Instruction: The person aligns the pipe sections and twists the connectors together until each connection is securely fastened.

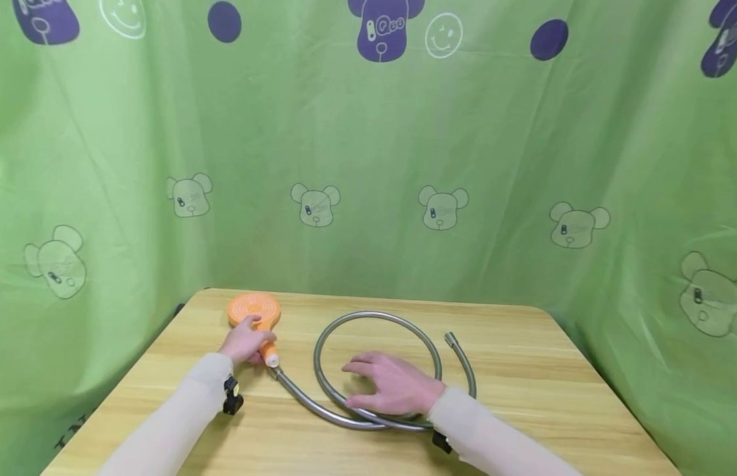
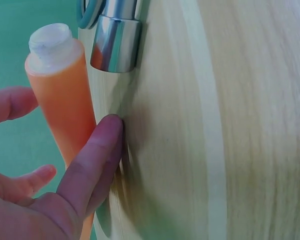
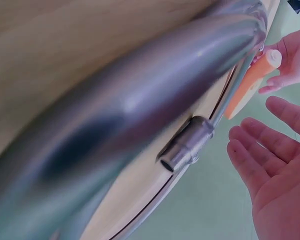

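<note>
An orange shower head (image 1: pixel 255 308) with a white threaded end lies face up at the table's far left. My left hand (image 1: pixel 247 344) grips its handle (image 2: pixel 65 110), fingers on both sides of it. Just past the handle's end is the metal collar (image 2: pixel 117 45) of a grey metal shower hose (image 1: pixel 311 402); a gap shows between them in the left wrist view. My right hand (image 1: pixel 394 385) hovers over the looped hose with fingers spread and nothing held. The hose's other end fitting (image 1: pixel 451 339) points to the back, right of the loop.
The wooden table (image 1: pixel 523 370) carries the hose across its middle. Green curtains (image 1: pixel 368 132) with bear prints hang behind and on both sides. A small black device sits on each wrist.
</note>
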Motion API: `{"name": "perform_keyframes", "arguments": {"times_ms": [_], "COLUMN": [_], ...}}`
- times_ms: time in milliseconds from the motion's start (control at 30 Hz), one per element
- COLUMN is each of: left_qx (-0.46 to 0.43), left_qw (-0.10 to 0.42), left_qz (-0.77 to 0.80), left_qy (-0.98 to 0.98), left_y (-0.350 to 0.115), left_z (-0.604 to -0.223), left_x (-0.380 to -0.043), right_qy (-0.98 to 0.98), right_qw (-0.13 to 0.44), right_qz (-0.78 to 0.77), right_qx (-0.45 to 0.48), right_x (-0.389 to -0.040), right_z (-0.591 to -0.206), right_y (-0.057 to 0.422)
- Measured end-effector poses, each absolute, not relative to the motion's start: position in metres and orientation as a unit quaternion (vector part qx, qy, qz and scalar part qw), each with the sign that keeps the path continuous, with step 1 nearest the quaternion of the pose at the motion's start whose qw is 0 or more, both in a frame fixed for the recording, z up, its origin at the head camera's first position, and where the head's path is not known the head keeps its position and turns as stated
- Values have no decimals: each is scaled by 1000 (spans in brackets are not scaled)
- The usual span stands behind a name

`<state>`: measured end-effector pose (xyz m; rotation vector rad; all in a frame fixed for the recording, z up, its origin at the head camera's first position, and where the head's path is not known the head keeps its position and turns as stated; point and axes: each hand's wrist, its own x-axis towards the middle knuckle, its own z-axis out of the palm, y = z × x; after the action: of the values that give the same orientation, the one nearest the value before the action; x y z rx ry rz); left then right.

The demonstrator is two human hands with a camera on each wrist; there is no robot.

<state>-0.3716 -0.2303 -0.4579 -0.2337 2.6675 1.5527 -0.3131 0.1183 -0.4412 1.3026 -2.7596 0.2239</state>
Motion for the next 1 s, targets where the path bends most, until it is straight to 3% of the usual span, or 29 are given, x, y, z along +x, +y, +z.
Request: {"name": "perform_keyframes", "arguments": {"times_ms": [733,1000], "left_qx": [-77,-65], "left_qw": [43,50], "left_qz": [523,516], "left_qy": [848,853], "left_y": [-222,-219], "left_z": [-462,-456], "left_x": [-369,-367], "right_qy": [-874,-865], "right_qw": [-5,3], "right_qz": [62,35], "right_qx": [482,501], "right_x": [-316,-316], "right_z": [-444,-443], "right_y": [66,52]}}
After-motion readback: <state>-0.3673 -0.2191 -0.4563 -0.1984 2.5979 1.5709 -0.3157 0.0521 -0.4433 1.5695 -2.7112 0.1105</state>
